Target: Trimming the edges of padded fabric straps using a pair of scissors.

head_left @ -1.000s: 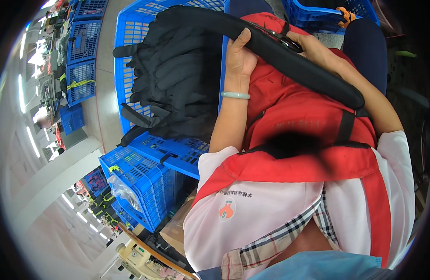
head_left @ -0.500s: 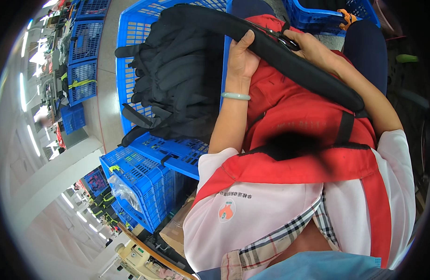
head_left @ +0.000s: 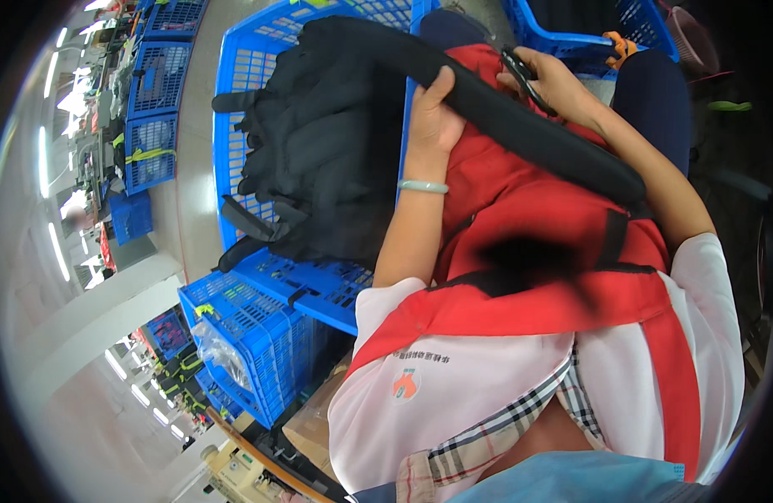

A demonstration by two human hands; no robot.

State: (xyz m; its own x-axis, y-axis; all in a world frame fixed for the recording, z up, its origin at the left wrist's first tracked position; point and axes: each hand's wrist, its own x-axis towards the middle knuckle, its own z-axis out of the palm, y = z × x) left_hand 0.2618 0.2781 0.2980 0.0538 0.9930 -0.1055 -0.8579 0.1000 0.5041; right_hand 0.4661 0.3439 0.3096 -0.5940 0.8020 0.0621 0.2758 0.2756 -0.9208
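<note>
Sitting with the big blue crate [head_left: 226, 159] as the reference point: the black padded strip [head_left: 546, 138] ran from over the heap of black pieces [head_left: 319, 168] inside it, out past its right wall and diagonally down to the right, across the red apron [head_left: 516, 314]. The strip's far end lay close to the right forearm, well right of the big blue crate.

Left hand [head_left: 437, 117] was just outside that right wall, closed around the strip, thumb on top and the rest tucked underneath. Pale bracelet [head_left: 423, 186] on that wrist. Right hand [head_left: 554, 84] was further right of the big blue crate, closed on a slim dark tool [head_left: 527, 80]. Kinda looked like scissors, but I couldn't tell for sure, or whether the blades were apart. It sat beside the strip's upper edge; couldn't tell if they touched.

As for the surroundings, another blue crate [head_left: 562, 39] with an orange tie [head_left: 619, 50] was off to the right of the big blue crate. Below it was a smaller crate [head_left: 265, 360] with a clear plastic bag [head_left: 223, 352], and further below that, a beige sewing machine [head_left: 235, 474].
</note>
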